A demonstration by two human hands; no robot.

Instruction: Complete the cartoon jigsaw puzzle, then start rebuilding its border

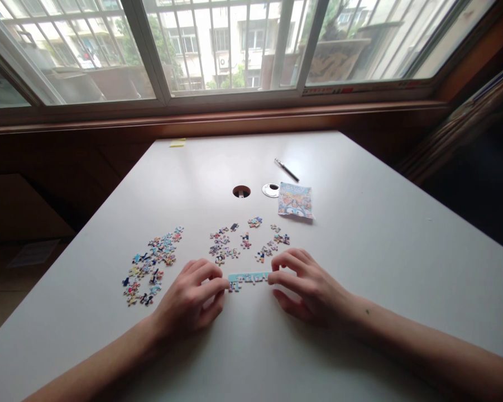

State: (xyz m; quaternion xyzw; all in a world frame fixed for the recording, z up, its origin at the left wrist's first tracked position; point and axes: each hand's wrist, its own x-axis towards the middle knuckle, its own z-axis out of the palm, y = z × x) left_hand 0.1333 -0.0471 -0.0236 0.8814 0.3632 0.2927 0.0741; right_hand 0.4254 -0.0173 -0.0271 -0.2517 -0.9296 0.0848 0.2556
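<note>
Both hands, left hand (191,298) and right hand (307,285), pinch a joined puzzle strip (248,278); no writing legible.

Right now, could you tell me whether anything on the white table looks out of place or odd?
One small thing: the round silver cap lies loose beside the open round cable hole in the white table instead of covering it. Otherwise, both hands pinch a tidy pale-blue strip of joined puzzle pieces.
</note>
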